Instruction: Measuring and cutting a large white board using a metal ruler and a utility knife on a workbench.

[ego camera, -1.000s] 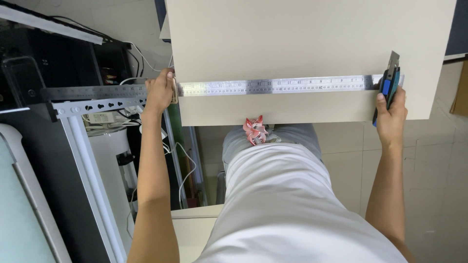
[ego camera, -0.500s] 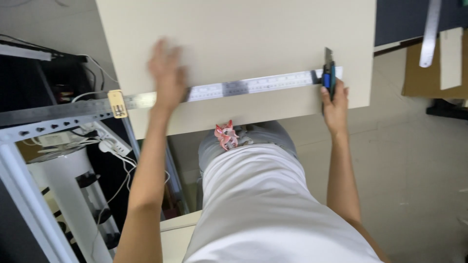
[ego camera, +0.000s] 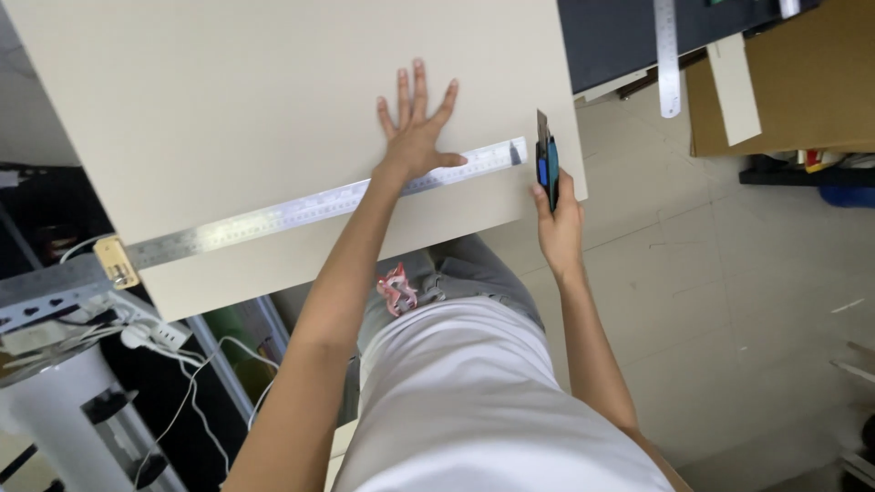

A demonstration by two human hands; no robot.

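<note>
A large pale board [ego camera: 273, 118] lies flat, stiff-looking and probably light. Across it runs a long steel ruler [ego camera: 301, 208], pinned under the left hand [ego camera: 415, 137], fingers spread wide. The right hand [ego camera: 558, 223] grips a blue utility knife [ego camera: 547, 164] at the board's right edge.

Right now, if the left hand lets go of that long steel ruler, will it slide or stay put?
The steel ruler would probably slide: it looks smooth, thin metal lying flat on the smooth pale board. Only the left hand presses it down, near one end. Its far end overhangs the board's edge, so a nudge might pivot it. It likely stays stiff.
</note>
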